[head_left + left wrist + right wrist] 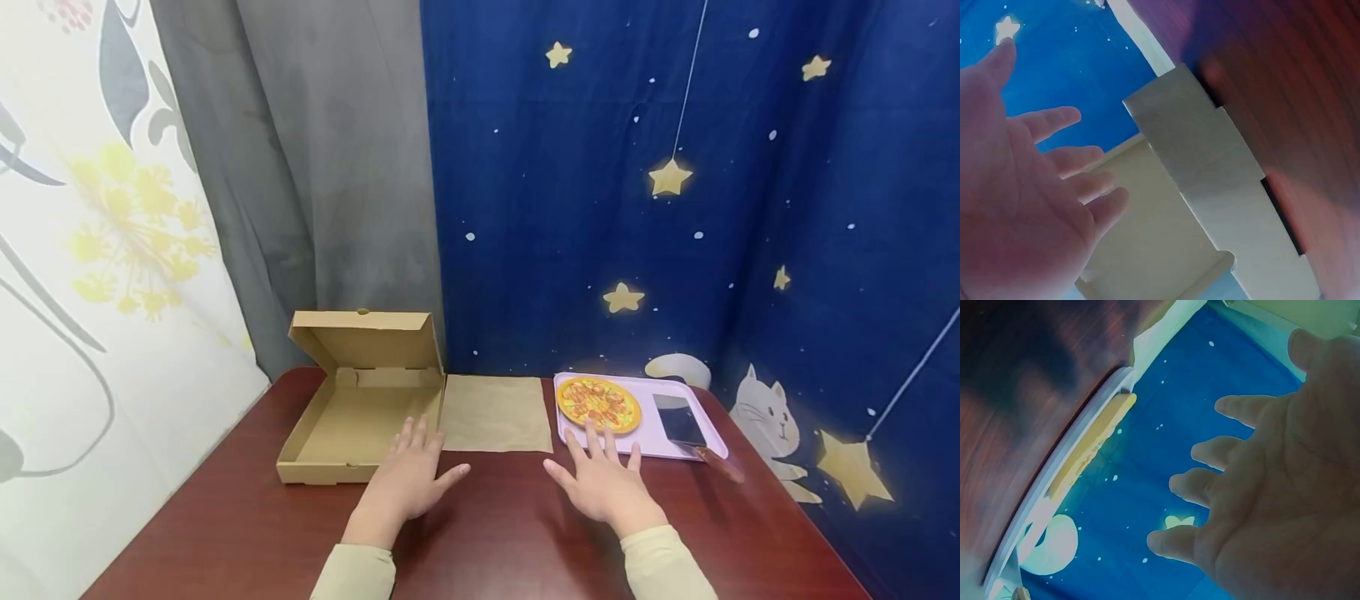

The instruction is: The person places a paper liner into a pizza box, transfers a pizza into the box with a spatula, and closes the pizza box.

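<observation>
Fingers spread, my left hand (pixel 407 479) hovers near the front right of a cardboard pizza box (pixel 360 425) whose lid (pixel 367 333) stands raised. Nothing is in that hand; its palm also shows in the left wrist view. My right hand (pixel 603 483), likewise with fingers extended and holding nothing, is just in front of a lilac tray (pixel 645 446). On the tray lies a round toy-like pizza (pixel 598 404). Beside it is a dark-bladed cleaver (pixel 678 419), its brown handle (pixel 718 462) jutting past the tray's rim. Between box and tray lies a sheet of brown paper (pixel 497 414).
The dark red wooden table (pixel 510 542) carries everything. Behind it hang a grey curtain (pixel 360 167) and a blue starred curtain (pixel 540 208). A white floral curtain (pixel 90 333) is on the left.
</observation>
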The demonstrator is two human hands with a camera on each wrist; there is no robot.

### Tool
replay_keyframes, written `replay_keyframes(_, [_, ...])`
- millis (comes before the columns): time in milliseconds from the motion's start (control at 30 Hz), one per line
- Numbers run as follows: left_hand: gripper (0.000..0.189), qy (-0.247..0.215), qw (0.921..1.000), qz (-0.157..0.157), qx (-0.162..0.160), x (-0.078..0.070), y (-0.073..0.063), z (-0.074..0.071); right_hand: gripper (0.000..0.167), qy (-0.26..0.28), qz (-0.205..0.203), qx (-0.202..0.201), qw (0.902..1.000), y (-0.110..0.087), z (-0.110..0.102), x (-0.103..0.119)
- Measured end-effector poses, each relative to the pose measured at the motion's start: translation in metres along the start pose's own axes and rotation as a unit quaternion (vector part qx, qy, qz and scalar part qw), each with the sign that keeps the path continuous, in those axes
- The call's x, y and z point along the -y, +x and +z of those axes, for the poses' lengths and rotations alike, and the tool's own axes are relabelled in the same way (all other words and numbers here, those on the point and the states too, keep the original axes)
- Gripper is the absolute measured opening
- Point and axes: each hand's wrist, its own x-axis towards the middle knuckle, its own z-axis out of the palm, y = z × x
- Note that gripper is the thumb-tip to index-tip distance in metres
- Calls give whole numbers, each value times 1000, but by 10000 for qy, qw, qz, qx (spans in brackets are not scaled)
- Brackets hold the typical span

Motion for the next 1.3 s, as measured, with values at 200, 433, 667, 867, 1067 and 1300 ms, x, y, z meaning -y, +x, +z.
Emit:
replay_keyframes(200, [81, 186, 9997, 173, 13, -12, 4, 3, 78, 23, -161, 40, 9999, 5, 1, 10])
replay_keyframes(433, [80, 848, 9950, 423, 302, -37, 17, 15, 77, -206, -398, 151, 9989, 19, 10, 17])
replay_keyframes(667, [78, 1188, 9906, 191, 655, -52, 31, 25, 75, -245, -636, 312, 9972, 34, 25, 22])
replay_keyframes(867, [82, 836, 9910, -298, 1002, -44, 47, 52, 86, -282, -874, 391, 9950, 53, 48, 17])
replay_keyframes(1067, [90, 744, 9891, -694, 1064, -32, 66, 82, 81, -359, -806, 612, 9942, 72, 67, 13])
replay_keyframes(1300, [98, 811, 9876, -738, 1124, -35, 71, 83, 76, -430, -618, 703, 9947, 79, 78, 8])
